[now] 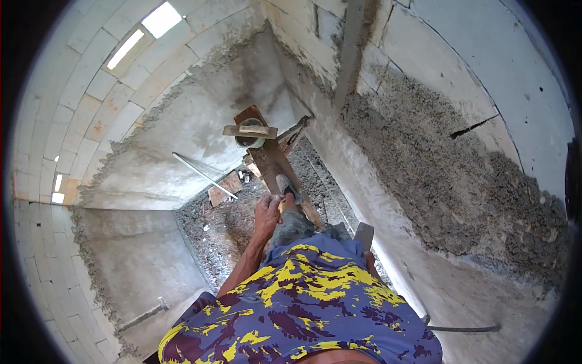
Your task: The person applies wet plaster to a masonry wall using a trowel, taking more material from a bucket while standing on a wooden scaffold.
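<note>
My left hand (pixel 267 215) hangs in front of my left leg, its fingers curled closed; whatever may be inside them is hidden. Below it, a foot (pixel 288 194) rests on a long wooden plank (pixel 280 164). At my right side, my right hand (pixel 370 263) is mostly covered by my patterned shirt. Directly beside it a grey flat-bladed tool (pixel 364 235) sticks out, held at my hip, with its handle out of sight. Farther along the plank stands a round bucket (pixel 249 142). A wooden float (pixel 250 131) lies across the bucket's rim.
On my right, a block wall carries rough wet-looking mortar (pixel 424 151) above a smooth plastered band. A pale rod (pixel 205 176) leans at the left, beside a brown board piece (pixel 225 189). Rubble (pixel 212 242) covers the ground below. Bars protrude from the lower walls.
</note>
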The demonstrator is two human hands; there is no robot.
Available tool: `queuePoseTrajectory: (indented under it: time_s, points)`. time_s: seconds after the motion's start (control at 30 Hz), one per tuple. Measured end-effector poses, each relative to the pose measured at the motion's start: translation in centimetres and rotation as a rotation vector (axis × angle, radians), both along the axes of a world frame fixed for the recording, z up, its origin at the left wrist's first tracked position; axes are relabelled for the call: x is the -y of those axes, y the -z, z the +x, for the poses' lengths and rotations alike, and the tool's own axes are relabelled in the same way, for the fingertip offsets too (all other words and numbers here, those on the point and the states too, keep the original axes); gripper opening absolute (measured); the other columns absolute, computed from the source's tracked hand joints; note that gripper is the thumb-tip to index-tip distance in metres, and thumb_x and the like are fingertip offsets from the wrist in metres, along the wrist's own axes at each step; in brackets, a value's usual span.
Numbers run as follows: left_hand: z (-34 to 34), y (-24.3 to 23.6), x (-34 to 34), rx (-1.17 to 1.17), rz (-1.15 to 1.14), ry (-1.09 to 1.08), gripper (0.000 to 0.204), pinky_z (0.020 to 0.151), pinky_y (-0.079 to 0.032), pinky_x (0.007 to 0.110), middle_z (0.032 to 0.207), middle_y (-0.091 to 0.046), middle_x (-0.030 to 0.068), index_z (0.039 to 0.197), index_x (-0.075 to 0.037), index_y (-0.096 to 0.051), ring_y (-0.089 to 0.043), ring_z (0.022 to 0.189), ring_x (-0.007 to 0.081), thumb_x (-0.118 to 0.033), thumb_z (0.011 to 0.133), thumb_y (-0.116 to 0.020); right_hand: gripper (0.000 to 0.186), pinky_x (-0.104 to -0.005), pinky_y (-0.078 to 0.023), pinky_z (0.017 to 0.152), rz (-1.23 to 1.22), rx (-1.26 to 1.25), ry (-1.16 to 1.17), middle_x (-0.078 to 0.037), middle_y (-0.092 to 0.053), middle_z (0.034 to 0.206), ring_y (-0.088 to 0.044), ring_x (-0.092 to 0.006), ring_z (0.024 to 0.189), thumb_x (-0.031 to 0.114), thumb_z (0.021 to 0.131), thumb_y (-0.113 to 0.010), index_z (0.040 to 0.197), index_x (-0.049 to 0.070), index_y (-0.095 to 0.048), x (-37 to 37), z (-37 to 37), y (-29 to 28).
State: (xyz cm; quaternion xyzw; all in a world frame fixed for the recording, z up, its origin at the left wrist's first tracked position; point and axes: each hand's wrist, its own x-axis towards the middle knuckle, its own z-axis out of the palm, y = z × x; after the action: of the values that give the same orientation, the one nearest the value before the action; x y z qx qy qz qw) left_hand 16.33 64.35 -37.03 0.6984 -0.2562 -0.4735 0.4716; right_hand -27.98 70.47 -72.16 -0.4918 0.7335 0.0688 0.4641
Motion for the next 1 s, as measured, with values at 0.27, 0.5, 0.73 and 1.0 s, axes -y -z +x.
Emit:
queuePoseTrajectory:
  time_s: [0.27,0.5,0.73,1.0]
  points:
    - [1.6,3.5,-2.3,-0.217,-0.083,-0.143,0.032,0.055,-0.052,0.029,0.081,-0.064,0.009,0.116,0.003,-0.057,-0.061,0.064,0.0144,-0.022,0.095,-0.055,0.05,-0.0409,-0.052,0.083,-0.053,-0.153,-0.196,-0.021,-0.067,0.1,-0.066,-0.0339,0.094,0.037,0.07,-0.066,0.102,-0.002,-0.065,7.6,4.7,-6.1]
    - [4.7,2.0,1.3,-0.052,0.095,-0.047,0.037,0.054,-0.047,0.028,0.079,-0.068,0.0128,0.096,0.004,-0.063,-0.063,0.064,0.0156,-0.032,0.095,-0.055,0.057,-0.0465,-0.051,0.072,-0.388,-0.177,-0.333,-0.021,-0.067,0.086,-0.065,-0.0389,0.083,0.055,0.076,-0.063,0.086,-0.002,-0.065,9.0,5.5,-1.0]
    - [9.3,2.9,4.8,-0.302,-0.088,-0.29,0.031,0.061,-0.056,0.026,0.083,-0.068,0.0149,0.119,0.006,-0.053,-0.067,0.067,0.02,-0.015,0.096,-0.051,0.06,-0.0457,-0.051,0.081,-0.055,-0.143,-0.567,-0.022,-0.067,0.098,-0.064,-0.0384,0.096,0.053,0.071,-0.067,0.095,-0.002,-0.066,12.0,10.5,-2.5]
    - [19.1,3.0,5.0,0.038,0.133,-0.394,0.028,0.058,-0.051,0.03,0.075,-0.068,0.014,0.09,0.003,-0.065,-0.064,0.06,0.0168,-0.024,0.091,-0.058,0.048,-0.0443,-0.053,0.064,-0.283,-0.208,-0.681,-0.017,-0.067,0.073,-0.068,-0.0294,0.069,0.046,0.08,-0.064,0.086,-0.002,-0.063,23.5,18.4,-2.1]
